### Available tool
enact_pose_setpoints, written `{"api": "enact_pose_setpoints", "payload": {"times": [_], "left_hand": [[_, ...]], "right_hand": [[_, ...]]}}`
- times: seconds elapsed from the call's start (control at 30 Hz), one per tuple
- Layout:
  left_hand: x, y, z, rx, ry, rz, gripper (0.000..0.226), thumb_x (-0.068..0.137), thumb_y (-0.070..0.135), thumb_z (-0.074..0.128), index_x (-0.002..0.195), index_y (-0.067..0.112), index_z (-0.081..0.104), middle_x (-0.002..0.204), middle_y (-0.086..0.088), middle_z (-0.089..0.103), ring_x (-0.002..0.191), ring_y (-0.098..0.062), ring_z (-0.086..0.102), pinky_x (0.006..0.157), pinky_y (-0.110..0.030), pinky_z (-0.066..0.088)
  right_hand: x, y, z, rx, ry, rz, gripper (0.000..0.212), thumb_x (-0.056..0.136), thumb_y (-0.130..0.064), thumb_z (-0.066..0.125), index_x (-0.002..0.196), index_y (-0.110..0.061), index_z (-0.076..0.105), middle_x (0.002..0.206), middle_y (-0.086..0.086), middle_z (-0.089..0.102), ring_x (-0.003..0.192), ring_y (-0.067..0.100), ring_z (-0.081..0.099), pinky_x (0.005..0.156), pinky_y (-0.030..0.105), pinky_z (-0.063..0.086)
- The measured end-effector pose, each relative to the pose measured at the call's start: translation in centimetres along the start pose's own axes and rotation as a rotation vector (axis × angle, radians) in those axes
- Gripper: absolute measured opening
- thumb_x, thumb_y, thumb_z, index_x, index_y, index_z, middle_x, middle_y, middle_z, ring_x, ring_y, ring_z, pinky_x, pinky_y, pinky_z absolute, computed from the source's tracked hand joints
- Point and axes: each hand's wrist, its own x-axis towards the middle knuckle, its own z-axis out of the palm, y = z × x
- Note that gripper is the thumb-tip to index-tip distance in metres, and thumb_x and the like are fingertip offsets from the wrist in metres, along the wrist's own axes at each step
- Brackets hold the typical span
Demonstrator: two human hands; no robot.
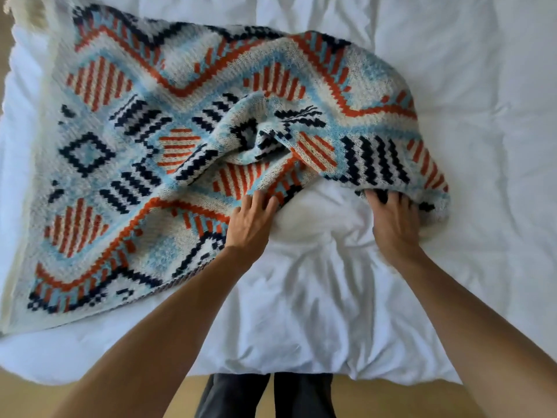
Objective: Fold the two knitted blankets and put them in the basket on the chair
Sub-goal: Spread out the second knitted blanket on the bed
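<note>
We stand at the foot of a bed [301, 312] covered with a rumpled white duvet, our dark trouser legs [238, 396] above a wooden floor [376, 396]. The patterned knitted blanket [120, 152], in cream, light blue, orange and navy, lies spread across the left and middle of the bed, flat on the left and bunched into folds near the centre. Our left hand [251, 221] grips its near edge, fingers [265, 203] curled into the knit. Our right hand [394, 224] holds the edge further right, its fingers [376, 196] tucked beneath the raised fabric. A plain cream knitted strip [18, 206] shows along the left side; we cannot tell whether it is a border or another blanket.
</note>
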Motion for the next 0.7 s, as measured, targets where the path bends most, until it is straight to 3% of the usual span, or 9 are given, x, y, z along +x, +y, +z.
{"api": "enact_pose_setpoints", "payload": {"times": [0.1,0.2,0.27,0.37,0.43,0.5,0.63,0.7], "left_hand": [[-0.4,-0.8,0.1,-0.055,-0.027,-0.030,0.039,0.084,0.000,0.046,0.123,0.006,0.045,0.120,-0.016,0.048,0.100,-0.033,0.046,0.061,-0.036,0.043],[-1.2,-2.2,-0.3,-0.114,-0.021,-0.065,0.039,0.083,0.001,0.048,0.122,0.005,0.049,0.111,-0.015,0.054,0.097,-0.032,0.050,0.057,-0.034,0.042],[-1.9,-3.7,-0.5,-0.131,-0.021,-0.085,0.041,0.081,0.003,0.052,0.121,0.006,0.051,0.108,-0.014,0.056,0.097,-0.032,0.052,0.062,-0.035,0.041],[-2.9,-4.9,-0.3,-0.129,-0.032,-0.085,0.043,0.081,0.007,0.055,0.124,0.009,0.049,0.115,-0.013,0.055,0.107,-0.031,0.051,0.084,-0.040,0.044],[-3.2,-4.4,-0.2,-0.105,-0.039,-0.087,0.045,0.083,0.007,0.055,0.127,0.010,0.046,0.118,-0.013,0.052,0.109,-0.030,0.049,0.090,-0.041,0.042],[-3.3,-3.0,-0.1,-0.060,-0.021,-0.083,0.044,0.082,0.005,0.051,0.125,0.010,0.046,0.114,-0.014,0.051,0.103,-0.030,0.048,0.087,-0.041,0.041],[-2.4,0.4,0.4,0.059,0.085,-0.007,0.040,0.072,0.006,0.061,0.111,0.006,0.054,0.099,-0.016,0.054,0.086,-0.031,0.051,0.073,-0.042,0.044],[-1.4,1.9,0.5,0.079,0.121,-0.017,0.042,0.073,0.006,0.061,0.114,0.007,0.053,0.103,-0.018,0.054,0.087,-0.032,0.051,0.071,-0.043,0.044]], "right_hand": [[-1.2,1.7,-0.3,-0.067,-0.022,-0.034,0.029,0.089,-0.002,0.043,0.112,-0.004,0.061,0.106,0.027,0.054,0.101,0.041,0.051,0.082,0.049,0.040],[-3.4,5.3,-1.3,-0.145,-0.039,0.050,0.014,0.079,0.006,0.057,0.088,0.007,0.067,0.094,0.030,0.054,0.095,0.044,0.052,0.077,0.049,0.039],[-4.4,8.0,-2.0,-0.234,-0.085,0.105,0.012,0.072,0.011,0.057,0.078,0.009,0.067,0.090,0.029,0.056,0.089,0.043,0.054,0.076,0.047,0.040],[-4.8,9.7,-3.1,-0.409,-0.219,0.159,0.020,0.075,0.002,0.056,0.090,-0.001,0.069,0.098,0.017,0.060,0.097,0.034,0.056,0.081,0.039,0.042],[-4.7,8.8,-2.8,-0.357,-0.178,0.127,0.020,0.076,0.002,0.055,0.095,0.003,0.064,0.097,0.022,0.061,0.096,0.037,0.056,0.082,0.042,0.042],[-4.6,6.8,-1.8,-0.254,-0.089,0.055,0.017,0.078,0.003,0.057,0.095,0.006,0.058,0.094,0.028,0.060,0.091,0.039,0.057,0.079,0.044,0.043],[-3.9,3.5,-0.3,-0.110,0.007,-0.088,0.016,0.079,-0.005,0.058,0.095,0.000,0.057,0.089,0.023,0.058,0.079,0.035,0.058,0.066,0.040,0.045],[-2.8,3.9,0.6,-0.068,0.043,-0.152,0.022,0.077,-0.006,0.063,0.099,-0.001,0.059,0.090,0.023,0.058,0.078,0.035,0.058,0.065,0.040,0.046]]}}
